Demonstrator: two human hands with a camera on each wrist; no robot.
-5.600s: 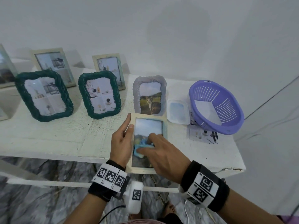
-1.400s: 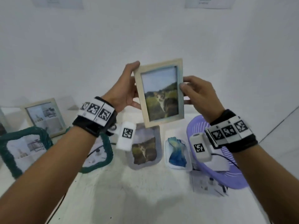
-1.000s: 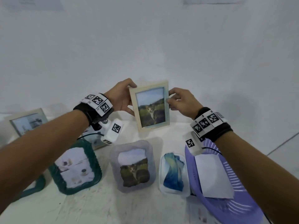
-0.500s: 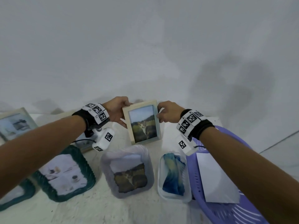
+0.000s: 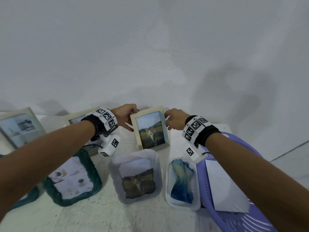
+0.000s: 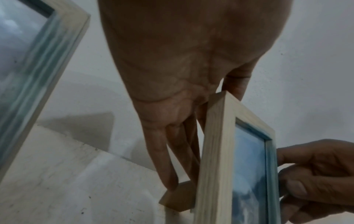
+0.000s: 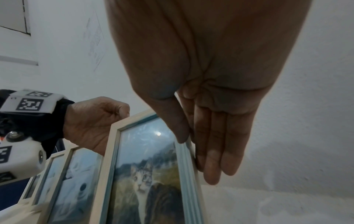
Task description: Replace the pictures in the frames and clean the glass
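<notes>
A light wooden frame [image 5: 151,129] with a cat picture stands upright at the back of the white table [image 5: 103,213], close to the wall. My left hand [image 5: 125,116] grips its top left corner, with the fingers [image 6: 168,159] reaching down behind it to the stand [image 6: 178,200], whose foot meets the table top. My right hand [image 5: 173,119] pinches the right edge, thumb [image 7: 178,128] on the front and fingers behind. The glass [image 7: 145,151] shows a small light reflection. A blue cloth [image 5: 181,180] lies in a clear tray.
In front of the held frame lies a grey frame [image 5: 135,176] with another cat picture. A green woven frame [image 5: 71,178] sits to the left. Wooden frames [image 5: 20,126] stand at the back left. A purple basket [image 5: 237,221] holding white paper is on the right.
Earlier my right hand wiped the glass with the blue cloth. Both hands then lifted the frame and have lowered it away from me, down to the back of the table.
</notes>
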